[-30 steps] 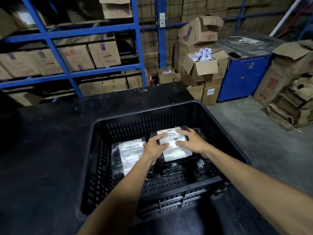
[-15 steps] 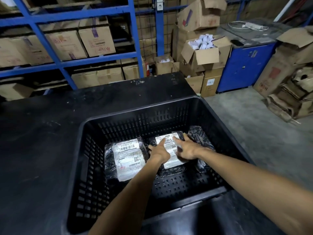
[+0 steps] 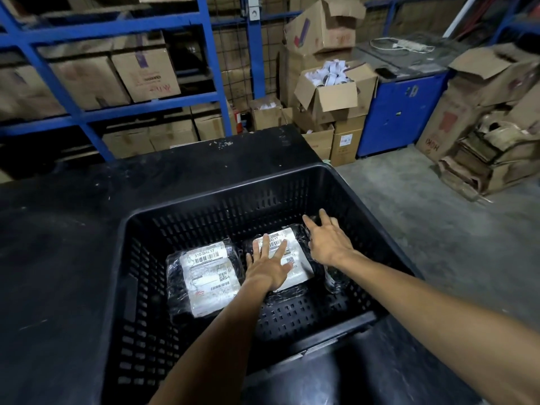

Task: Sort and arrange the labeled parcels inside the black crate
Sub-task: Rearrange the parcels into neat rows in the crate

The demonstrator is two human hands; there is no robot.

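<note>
A black slatted crate (image 3: pixel 140 287) stands on a black table. On its floor lie two parcels in dark wrap with white barcode labels: the left parcel (image 3: pixel 209 276) and the middle parcel (image 3: pixel 295 258). A third dark-wrapped parcel (image 3: pixel 331 276) stands against the crate's right wall, mostly hidden. My left hand (image 3: pixel 267 266) lies flat, fingers spread, on the middle parcel's label. My right hand (image 3: pixel 328 238) hovers open over that parcel's right edge, fingers pointing at the far wall.
The black table (image 3: pixel 58 244) stretches left and behind the crate. Blue shelving (image 3: pixel 87 112) with cardboard boxes fills the back left. Open cardboard boxes (image 3: pixel 333 92), a blue cabinet (image 3: pixel 400 112) and flattened cartons (image 3: pixel 482 159) line the concrete floor at right.
Both hands have let go of the middle parcel's edges. My left hand flattened onto its label, and my right hand opened and shifted right. The camera tilted down slightly.
</note>
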